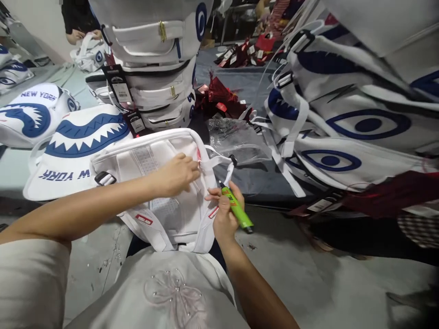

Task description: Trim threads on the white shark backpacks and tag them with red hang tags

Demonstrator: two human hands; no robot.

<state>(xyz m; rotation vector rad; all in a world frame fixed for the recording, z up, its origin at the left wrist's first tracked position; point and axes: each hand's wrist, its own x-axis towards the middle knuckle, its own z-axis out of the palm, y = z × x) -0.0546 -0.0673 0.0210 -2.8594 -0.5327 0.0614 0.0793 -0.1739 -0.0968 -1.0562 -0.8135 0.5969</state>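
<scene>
A white backpack (187,219) leans against my lap and the table edge, with its back panel and shoulder straps facing me. Small red labels (144,220) mark the straps. My left hand (178,173) lies across the upper back panel, its fingers curled against the white fabric and seemingly pinching a fold. At the bag's right edge, my right hand (227,212) is closed around a lime-green marker pen (236,208). The pen's dark tip points up and left towards the bag. A white strap with a black buckle (233,160) hangs just above this hand.
Stacked white bags (154,87) with black tags stand behind the backpack. Printed white bags (87,137) lie left. More bags with blue eyes (366,125) pile up right. A clear plastic bag (236,139) and red tags (219,98) lie between. Another person's hands (85,35) hold a bag far left.
</scene>
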